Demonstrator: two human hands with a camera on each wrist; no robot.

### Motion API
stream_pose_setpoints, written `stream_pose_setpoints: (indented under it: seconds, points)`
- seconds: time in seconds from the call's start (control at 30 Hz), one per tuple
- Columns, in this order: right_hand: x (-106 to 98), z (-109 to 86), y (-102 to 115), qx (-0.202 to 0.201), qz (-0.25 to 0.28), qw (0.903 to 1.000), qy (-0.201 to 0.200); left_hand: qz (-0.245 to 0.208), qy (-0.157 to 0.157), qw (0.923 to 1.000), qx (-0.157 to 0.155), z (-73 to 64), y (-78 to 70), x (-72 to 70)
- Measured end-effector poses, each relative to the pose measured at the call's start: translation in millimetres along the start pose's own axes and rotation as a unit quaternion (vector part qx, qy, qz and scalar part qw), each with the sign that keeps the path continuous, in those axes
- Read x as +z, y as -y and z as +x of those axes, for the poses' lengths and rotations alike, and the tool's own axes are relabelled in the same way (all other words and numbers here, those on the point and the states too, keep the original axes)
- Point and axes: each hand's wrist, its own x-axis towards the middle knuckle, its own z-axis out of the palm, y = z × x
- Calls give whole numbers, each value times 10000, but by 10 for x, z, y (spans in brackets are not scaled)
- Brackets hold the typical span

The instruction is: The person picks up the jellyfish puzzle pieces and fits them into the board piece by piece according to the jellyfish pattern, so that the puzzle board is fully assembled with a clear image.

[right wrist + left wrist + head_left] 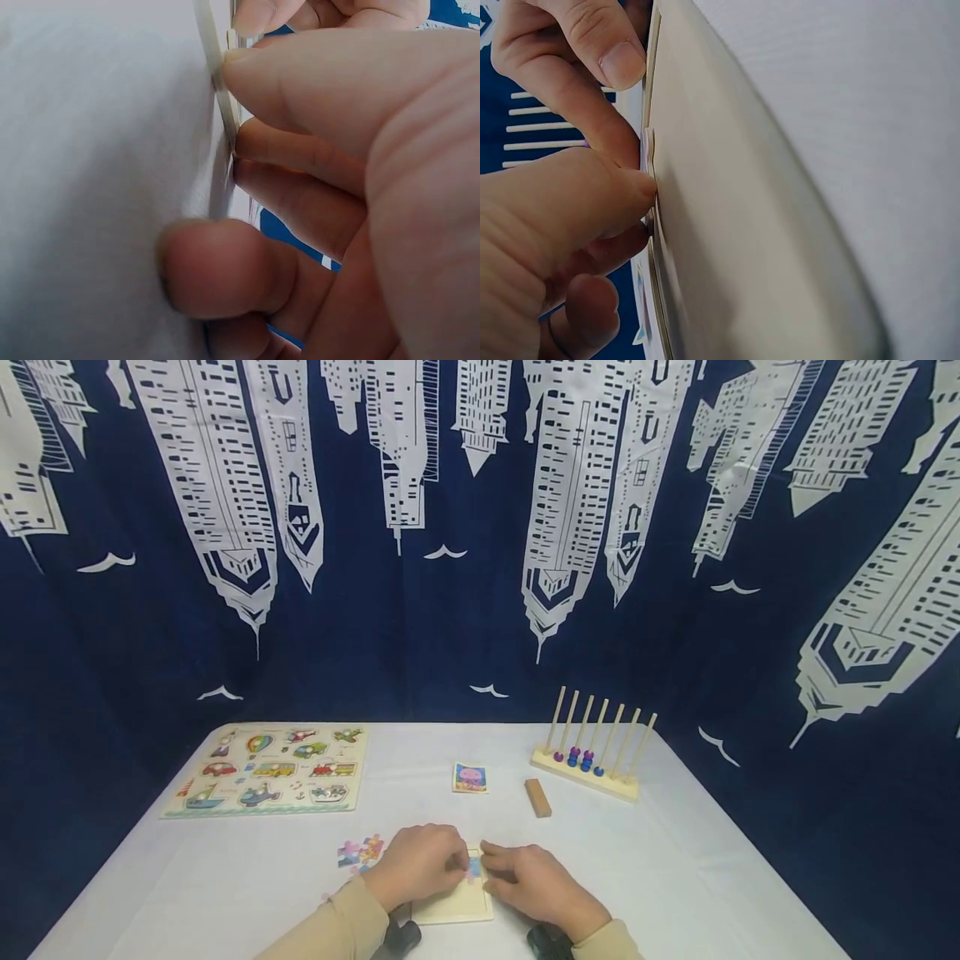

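Note:
A shallow wooden puzzle tray [453, 910] lies in front of me, with blue and pink jigsaw pieces [474, 867] near its upper right. Over the tray's left part bends my left hand [422, 867]; in the left wrist view its thumb and fingertips pinch a thin puzzle piece [649, 142] low at the tray's surface. My right hand [538, 887] rests along the right side, thumb and fingers loosely bent. In the right wrist view, its thumb [259, 79] and fingertips touch the tray's edge [219, 75]. The left hand hides much of the tray's upper left.
Loose jigsaw pieces [360, 850] lie left of the tray, partly behind the left arm. Beyond it are a small picture card [470, 778] and a wooden block [537, 798]. A peg stand with beads [585, 772] stands back right, a vehicle puzzle board [273, 768] back left.

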Motion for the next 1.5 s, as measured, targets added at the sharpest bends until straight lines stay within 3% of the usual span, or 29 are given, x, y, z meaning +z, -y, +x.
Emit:
stream_pose_setpoints:
  seconds: [0.73,0.97,1.17,1.3,1.5]
  points:
    - [-16,-7,-14,88,98,9999,54,-53,-359,9990,-246,69,-17,37]
    - [-1,-1,-33,52,34,9999,87,-65,-264,9988,-415,63,-38,31]
    - [-23,-17,-19,50,41,9999,106,-375,-292,9964,-700,15,-19,-18]
    - [-3,17,5,-50,32,9999,113,-812,-582,9865,-1299,-168,92,-231]
    - [29,25,-14,85,45,9999,70,-1660,-994,9533,-2321,-606,352,-629]
